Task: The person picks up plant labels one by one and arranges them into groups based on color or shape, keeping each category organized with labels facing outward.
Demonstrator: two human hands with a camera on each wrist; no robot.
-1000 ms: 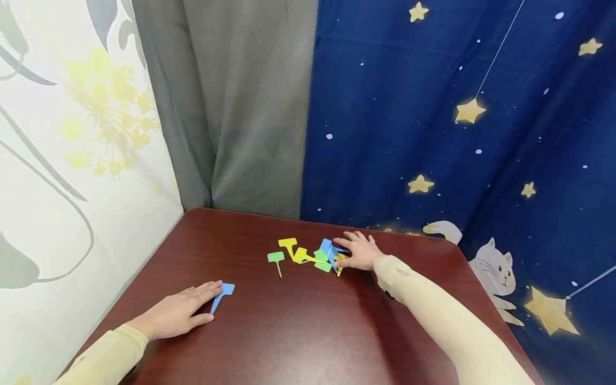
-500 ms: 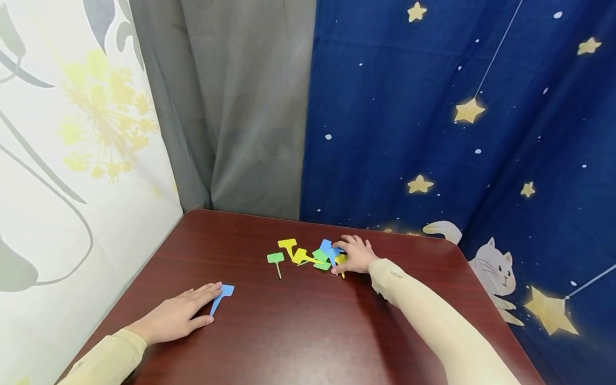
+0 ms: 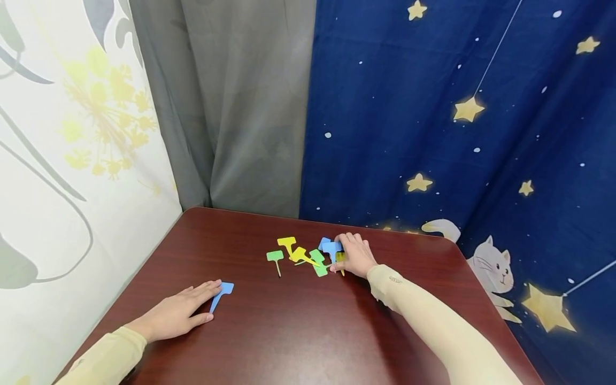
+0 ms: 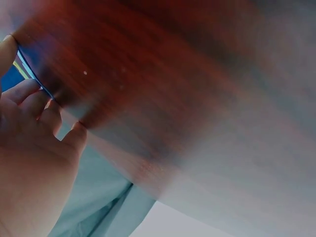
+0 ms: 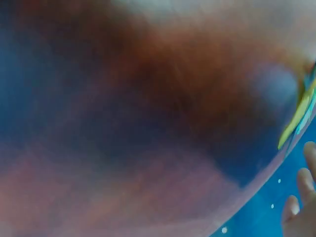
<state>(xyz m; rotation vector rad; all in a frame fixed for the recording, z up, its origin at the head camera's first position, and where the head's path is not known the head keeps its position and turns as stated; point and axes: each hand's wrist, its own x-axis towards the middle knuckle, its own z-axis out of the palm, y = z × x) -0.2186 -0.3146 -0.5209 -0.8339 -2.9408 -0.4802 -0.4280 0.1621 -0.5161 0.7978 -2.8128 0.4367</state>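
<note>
Flat on the table under my left hand (image 3: 175, 314) lies a blue T-shaped plant label (image 3: 221, 294). The straight fingers rest on its head, and the thumb lies near its pointed end. Farther back, my right hand (image 3: 356, 256) pinches another blue plant label (image 3: 332, 248) between thumb and forefinger at the right of a loose pile. Around it lie a second blue label (image 3: 323, 243), green labels (image 3: 321, 270) and a yellow label (image 3: 340, 258) partly covered by the hand. In the right wrist view a yellow label (image 5: 298, 116) shows at the edge, beside the fingers.
Left of the pile are a green label (image 3: 275, 256) and two yellow labels, one farther back (image 3: 286, 241) and one nearer (image 3: 299, 253). Everything lies on a dark red wooden table (image 3: 289, 331). Behind it hang a grey curtain (image 3: 255, 107) and a blue starry curtain (image 3: 385, 133).
My right fingers have drawn closer together on the blue label, which has turned and shifted slightly. The green labels beneath have slid a little apart. The left hand stays in place.
</note>
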